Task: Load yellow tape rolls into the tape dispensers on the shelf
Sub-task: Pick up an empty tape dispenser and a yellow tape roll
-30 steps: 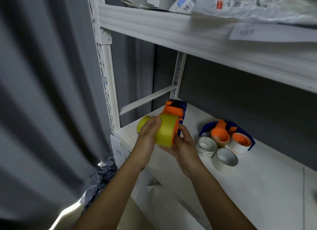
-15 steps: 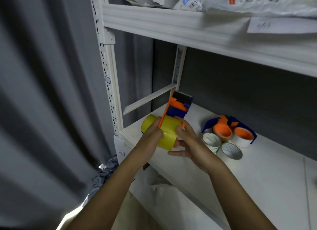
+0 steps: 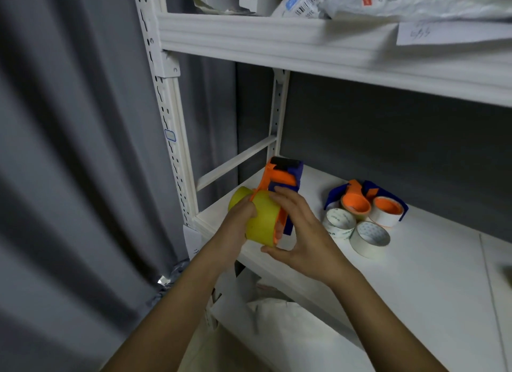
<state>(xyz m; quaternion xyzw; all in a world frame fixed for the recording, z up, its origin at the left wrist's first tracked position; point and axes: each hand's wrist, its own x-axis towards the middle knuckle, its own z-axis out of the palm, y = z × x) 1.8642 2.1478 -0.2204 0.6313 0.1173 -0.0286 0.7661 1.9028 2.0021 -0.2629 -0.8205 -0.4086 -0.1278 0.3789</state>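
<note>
An orange and blue tape dispenser (image 3: 282, 177) is held just above the front left corner of the white shelf (image 3: 415, 274), with a yellow tape roll (image 3: 263, 219) on it. My left hand (image 3: 235, 227) grips the yellow roll from the left. My right hand (image 3: 302, 233) wraps around the dispenser and roll from the right, thumb under the roll. A second yellow roll (image 3: 239, 198) shows behind my left hand. Another orange and blue dispenser (image 3: 363, 200) lies further back on the shelf.
Two white tape rolls (image 3: 357, 230) and an orange-cored roll (image 3: 386, 211) lie beside the second dispenser. A shelf post (image 3: 171, 127) stands at the left, an upper shelf (image 3: 332, 44) with packages overhead, a grey curtain (image 3: 69, 150) to the left, white bags (image 3: 277, 330) below.
The dispenser has tilted so its head points up and back. My right hand has moved from under the roll to over the dispenser's side. The view shifted slightly.
</note>
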